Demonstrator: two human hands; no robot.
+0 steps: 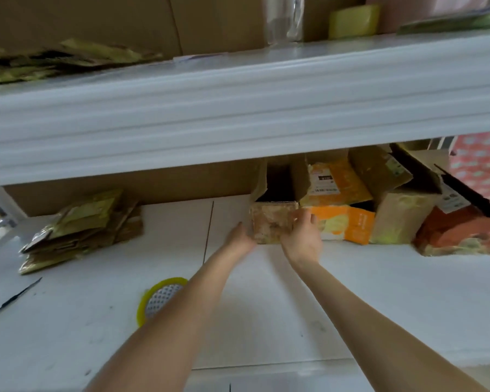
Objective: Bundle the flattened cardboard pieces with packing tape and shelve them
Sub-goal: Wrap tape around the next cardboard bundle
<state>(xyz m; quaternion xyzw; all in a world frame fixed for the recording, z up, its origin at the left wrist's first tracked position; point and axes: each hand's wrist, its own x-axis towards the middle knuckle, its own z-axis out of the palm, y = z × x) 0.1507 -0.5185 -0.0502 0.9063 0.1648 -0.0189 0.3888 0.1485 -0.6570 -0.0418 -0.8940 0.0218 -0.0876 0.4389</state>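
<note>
Cardboard box (272, 226), worn, brown and open at the top: stood upright toward the far side of the white desk (379, 292), just under the front edge of the white shelf (238, 108). Was held between both hands. Met on its left side by the left hand (239, 237), whose fingers were mostly hidden past the box's edge; could not tell whether they were curled or straight. Gripped at the near right corner by the right hand (303, 236), with its fingers (309, 219) spread apart and bent round onto the box. Sat just beside an orange-and-cream box (345, 224) on its right, with more opened boxes (402, 216) crowded farther right. Noted, well apart to the left on the same desk, a loose stack of flattened cardboard pieces (82, 224), gold-green and unevenly fanned. Saw a yellow tape roll (142, 305) lying flat nearer, partly covered by the left forearm. Made out more flattened gold-green sheets (54, 58) up on the shelf at left, blurred.
</note>
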